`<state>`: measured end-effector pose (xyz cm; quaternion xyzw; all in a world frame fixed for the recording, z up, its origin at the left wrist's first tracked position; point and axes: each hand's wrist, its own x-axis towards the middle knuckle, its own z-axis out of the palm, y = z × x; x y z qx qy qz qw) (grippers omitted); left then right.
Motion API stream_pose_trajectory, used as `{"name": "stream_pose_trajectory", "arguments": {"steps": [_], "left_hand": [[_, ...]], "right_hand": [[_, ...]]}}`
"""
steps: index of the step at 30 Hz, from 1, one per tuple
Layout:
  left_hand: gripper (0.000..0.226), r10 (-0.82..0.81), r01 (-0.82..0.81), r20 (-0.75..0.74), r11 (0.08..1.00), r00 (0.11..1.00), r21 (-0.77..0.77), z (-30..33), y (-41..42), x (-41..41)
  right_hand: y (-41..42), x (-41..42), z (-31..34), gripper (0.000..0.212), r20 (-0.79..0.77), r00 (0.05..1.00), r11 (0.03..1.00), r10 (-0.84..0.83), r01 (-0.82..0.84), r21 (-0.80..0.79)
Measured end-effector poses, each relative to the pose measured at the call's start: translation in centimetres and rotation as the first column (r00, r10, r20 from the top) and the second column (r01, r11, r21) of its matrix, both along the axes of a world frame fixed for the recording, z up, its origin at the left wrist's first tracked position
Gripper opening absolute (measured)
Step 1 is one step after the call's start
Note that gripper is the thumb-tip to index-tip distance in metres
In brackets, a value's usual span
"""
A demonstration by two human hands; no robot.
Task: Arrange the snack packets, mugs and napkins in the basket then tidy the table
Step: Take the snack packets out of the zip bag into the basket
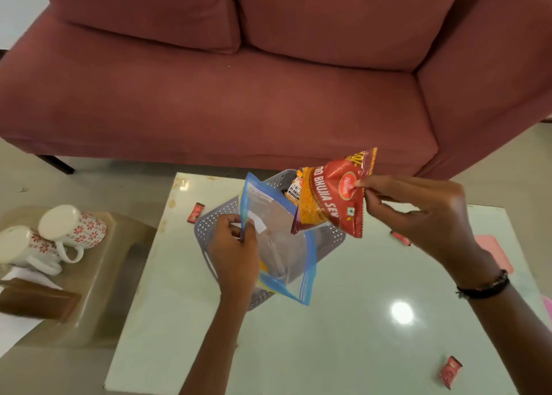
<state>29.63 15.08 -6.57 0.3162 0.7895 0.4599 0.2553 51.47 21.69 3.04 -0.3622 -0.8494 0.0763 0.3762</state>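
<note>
My left hand (236, 251) pinches the edge of a clear zip bag with blue borders (279, 245) over the grey perforated plastic basket (215, 215) on the glossy white desk (343, 320). My right hand (424, 215) grips a red snack packet (334, 197) at the bag's 1 o'clock. Two floral white mugs (53, 236) lie well apart at the basket's 9 o'clock

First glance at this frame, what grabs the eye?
The red snack packet pinched in the right hand, held above the grey basket at the table's centre. Beside it, the left hand holds a clear blue-edged zip bag over the basket. At far left, two floral mugs lie on a side stool, and a pink sofa fills the background.
</note>
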Motion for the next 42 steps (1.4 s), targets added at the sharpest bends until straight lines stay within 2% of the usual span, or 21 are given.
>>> {"name": "stream_pose_trajectory", "arguments": {"steps": [3, 6, 10, 14, 17, 21, 24, 26, 29, 42], "left_hand": [[0.008, 0.003, -0.003, 0.010, 1.000, 1.000, -0.024, 0.3, 0.4, -0.4], [0.014, -0.014, 0.014, -0.001, 0.999, 1.000, -0.040, 0.6, 0.6, -0.6], [0.012, -0.025, 0.026, 0.007, 0.998, 1.000, -0.063, 0.6, 0.7, -0.3], [0.012, -0.026, 0.025, -0.013, 0.997, 1.000, -0.076, 0.2, 1.1, 0.1], [0.016, -0.023, 0.021, -0.018, 0.997, 1.000, -0.078, 0.2, 1.2, 0.3], [0.014, -0.017, 0.014, -0.037, 0.996, 0.999, -0.084, 0.2, 1.0, 0.3], [0.025, 0.008, -0.012, -0.039, 0.995, 0.999, -0.100, 0.0, 0.9, 0.2], [0.029, 0.018, -0.023, -0.049, 0.993, 0.999, -0.112, -0.1, 1.0, 0.2], [0.029, 0.025, -0.032, -0.057, 0.992, 0.998, -0.124, -0.2, 1.3, 0.2], [0.027, 0.049, -0.053, -0.033, 0.992, 0.998, -0.114, -0.5, 0.4, 0.8]], "right_hand": [[1.9, 1.7, 0.5, 0.012, 0.045, 0.999, 1.000, -0.004, 0.003, 0.021], [3.7, 2.9, -0.6, 0.013, 0.132, 0.991, 1.000, 0.029, -0.029, -0.004], [6.3, 3.5, -4.8, 0.015, 0.262, 0.949, 0.981, 0.176, -0.148, -0.126], [8.9, 2.9, -10.8, 0.017, 0.403, 0.848, 0.925, 0.345, -0.235, -0.299], [10.8, 2.1, -14.2, 0.021, 0.547, 0.710, 0.887, 0.443, -0.259, -0.381], [13.1, 1.1, -16.8, 0.029, 0.624, 0.616, 0.860, 0.480, -0.191, -0.472], [14.3, 1.2, -18.2, 0.030, 0.654, 0.587, 0.846, 0.478, -0.108, -0.522], [14.6, 1.7, -19.0, 0.031, 0.662, 0.594, 0.836, 0.456, -0.033, -0.547], [14.0, 1.9, -19.7, 0.032, 0.631, 0.673, 0.805, 0.387, 0.087, -0.587], [11.0, 0.6, -21.1, 0.040, 0.569, 0.816, 0.753, 0.102, 0.311, -0.580]]}}
